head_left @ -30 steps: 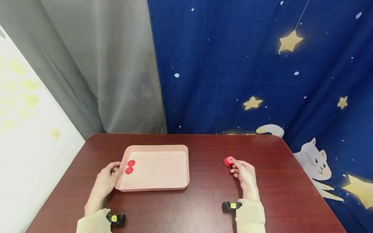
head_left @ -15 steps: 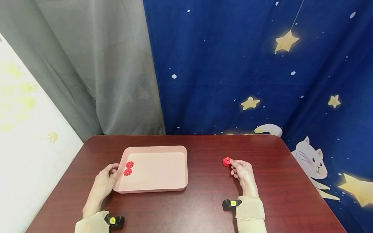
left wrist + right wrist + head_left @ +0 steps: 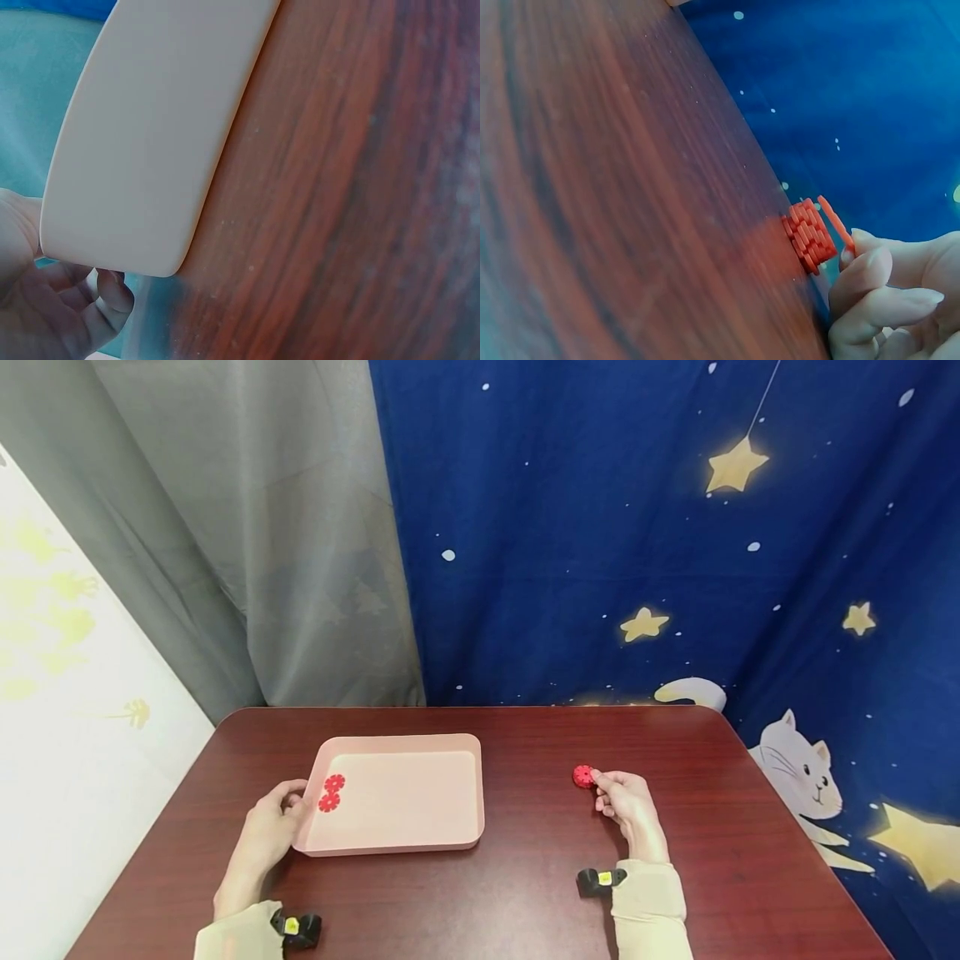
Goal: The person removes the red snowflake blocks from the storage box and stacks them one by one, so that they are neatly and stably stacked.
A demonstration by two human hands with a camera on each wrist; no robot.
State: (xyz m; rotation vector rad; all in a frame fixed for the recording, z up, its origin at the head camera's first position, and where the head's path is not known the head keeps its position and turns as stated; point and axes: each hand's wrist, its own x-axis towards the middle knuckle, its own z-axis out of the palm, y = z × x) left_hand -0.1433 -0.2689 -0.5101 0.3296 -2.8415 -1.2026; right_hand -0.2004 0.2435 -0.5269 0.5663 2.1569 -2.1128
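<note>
My left hand (image 3: 272, 828) grips the left side of a shallow pink tray (image 3: 405, 837); in the left wrist view, its curled fingers (image 3: 112, 296) show by the corner of the tray's outer wall (image 3: 150, 142). Two red notched discs (image 3: 331, 793) lie flat inside the tray near that side. Off to the right, my right hand (image 3: 628, 806) pinches one thin red disc (image 3: 834, 219) by its edge, between thumb and finger. The disc is tilted just over a short stack of similar red discs (image 3: 808, 236) on the table, with a small gap visible at one side.
A dark reddish wooden table (image 3: 517, 893) carries everything. Behind it hang a grey curtain (image 3: 330, 568) and a blue curtain (image 3: 525, 527) with stars. White cloth (image 3: 75, 635) hangs on the left. Each wrist has a small black camera (image 3: 600, 882) strapped on.
The disc in my right hand has come down and left, lining up over the stack. My left hand keeps its hold on the tray. The whole head view has shifted slightly.
</note>
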